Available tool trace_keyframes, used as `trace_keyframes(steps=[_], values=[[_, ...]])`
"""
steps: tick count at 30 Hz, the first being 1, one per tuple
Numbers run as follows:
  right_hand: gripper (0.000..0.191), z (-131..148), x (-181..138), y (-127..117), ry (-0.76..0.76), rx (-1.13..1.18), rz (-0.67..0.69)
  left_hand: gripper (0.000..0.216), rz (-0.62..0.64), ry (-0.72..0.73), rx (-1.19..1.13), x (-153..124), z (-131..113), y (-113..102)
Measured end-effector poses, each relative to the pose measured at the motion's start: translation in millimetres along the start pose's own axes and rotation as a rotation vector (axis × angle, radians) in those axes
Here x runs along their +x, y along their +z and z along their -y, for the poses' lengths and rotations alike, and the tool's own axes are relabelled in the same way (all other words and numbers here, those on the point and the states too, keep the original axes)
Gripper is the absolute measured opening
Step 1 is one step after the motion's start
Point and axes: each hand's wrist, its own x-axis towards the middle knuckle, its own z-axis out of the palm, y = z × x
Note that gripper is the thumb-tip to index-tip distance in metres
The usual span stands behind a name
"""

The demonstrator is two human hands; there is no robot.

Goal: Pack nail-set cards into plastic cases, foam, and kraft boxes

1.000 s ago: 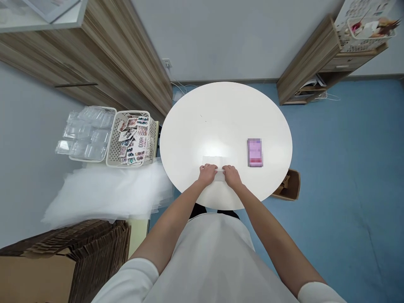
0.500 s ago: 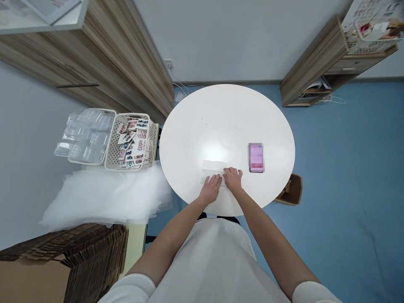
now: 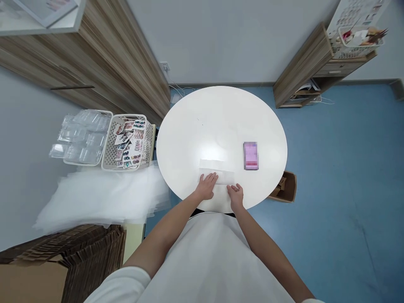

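Where the floor meets the wall on your far left, a tray [image 3: 82, 136] of clear plastic shells sits touching a basket [image 3: 128, 141] filled with small printed cards, and just below them a heap of thin white sheets [image 3: 101, 198] spreads out. Nearer you, at the lower left corner, stands a stack of flattened cardboard [image 3: 63, 259].

Moving across to the round white table [image 3: 221, 113], your left hand [image 3: 206, 187] lies flat, fingers spread and straight, pressing on the left end of a clear bag [image 3: 217, 174] (it is pale and hard to make out against the tabletop). The bag lies near the table's front edge, directly before you. Your right hand [image 3: 235, 194] rests just beside it at the right end, fingers loosely extended and gripping nothing; whether its fingertips touch the bag, you cannot tell from this view.

Further right, well apart from both hands, a pink phone [image 3: 251, 155] lies flat on the table. Beyond the table's right edge, an open carton [image 3: 287, 187] stands on the blue floor, and a wooden shelf [image 3: 309, 69] leans in at the upper right.
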Motion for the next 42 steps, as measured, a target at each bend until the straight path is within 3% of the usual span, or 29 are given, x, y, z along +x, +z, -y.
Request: trace_keyframes(steps=[7,13,16,19,24,27,33,37,42], values=[[0.077,30,25,34,0.067,0.089,-0.096,0.08,0.043,-0.014,-0.015,2,-2,7],[0.029,39,32,29,-0.021,0.067,0.133,0.078,0.046,-0.017,-0.06,3,-1,9],[0.022,44,32,27,-0.142,-0.072,0.076,0.077,0.06,-0.016,-0.054,3,0,8],[0.023,47,30,28,-0.203,-0.095,0.099,0.077,0.076,-0.027,-0.054,3,-1,6],[0.037,43,28,28,-0.145,0.025,0.124,0.077,0.087,-0.014,-0.057,3,0,4],[0.039,41,29,26,-0.129,0.001,0.224,0.077,0.088,-0.01,-0.057,3,0,4],[0.038,45,26,31,-0.21,-0.203,0.347,0.077,0.099,-0.005,-0.075,3,1,4],[0.027,51,23,32,-0.316,-0.373,0.411,0.073,0.045,0.019,-0.173,2,5,4],[0.043,51,20,31,-0.55,-0.749,0.469,0.071,-0.07,0.049,-0.413,-1,15,6]])
